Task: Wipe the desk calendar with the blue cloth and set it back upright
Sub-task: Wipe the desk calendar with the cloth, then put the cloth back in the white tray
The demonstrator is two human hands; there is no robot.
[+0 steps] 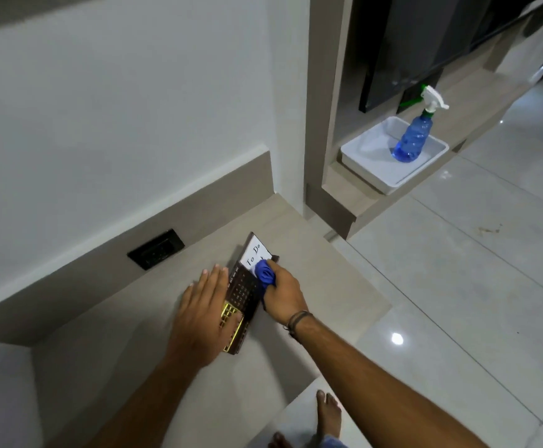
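The calendar (pixel 242 292) lies flat on the surface (pixel 153 321), a smooth beige ledge along a white wall. It is a long, dark brown rectangular board, its length running from 7 o'clock to 1 o'clock in the view. Its far end carries a white panel lettered "To Do", the middle shows a faint grid of small characters, and the near end has a shiny gold grid.

The left hand (pixel 204 313) lies spread and flat, fingers together and pointing to 12 o'clock, palm pressing the calendar's near left part and the surface beside it. The right hand (pixel 281 294) is closed around the cloth (pixel 265 276), a soft blue wad bunched into folds, which it presses onto the board at the near edge of the white panel. A thin dark band circles the right wrist.

At 10 o'clock from the calendar, a black rectangular socket plate (pixel 156 249) is set into the taupe strip at the wall's foot. Well apart at 1 o'clock, a shallow white plastic tray (pixel 373 163) with rounded corners sits on a lower ledge; in it stands a ribbed, translucent blue spray bottle (pixel 414 139) with a white trigger head. The floor (pixel 457 286) is glossy pale tile. Bare toes (pixel 326 415) show at 6 o'clock.
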